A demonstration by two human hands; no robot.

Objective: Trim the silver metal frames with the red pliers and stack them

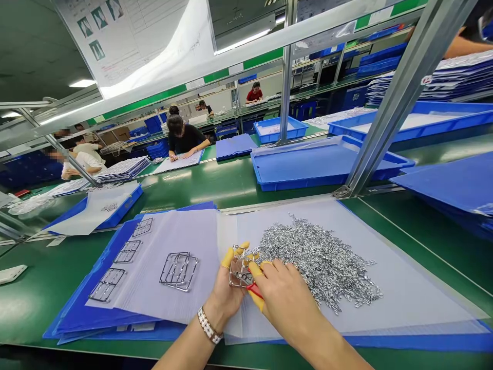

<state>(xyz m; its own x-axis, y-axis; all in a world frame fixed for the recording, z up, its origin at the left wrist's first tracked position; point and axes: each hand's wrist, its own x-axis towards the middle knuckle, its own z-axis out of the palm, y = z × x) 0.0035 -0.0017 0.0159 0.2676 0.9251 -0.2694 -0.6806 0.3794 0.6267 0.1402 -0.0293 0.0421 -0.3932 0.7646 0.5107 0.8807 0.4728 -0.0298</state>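
Note:
Yellow covers sit on several fingertips of both hands. My left hand (228, 288), with a bracelet at its wrist, holds a small silver metal frame (235, 267). My right hand (283, 295) is closed round red-handled pliers (254, 291), whose tip meets the frame; the exact contact is too small to tell. Just beyond my right hand lies a large heap of small silver parts (319, 257) on a white sheet (400, 288). Left of my hands, more frames (179, 271) lie stacked on a pale sheet (148, 293), and several dark frames (108, 284) line its left edge.
Blue trays (308, 180) stand behind the metal rail, whose slanted post (404, 103) rises at the right. Blue boards (454, 180) overhang the right side. A white device (12, 274) lies at the far left. Across the bench, a person in black (187, 136) works.

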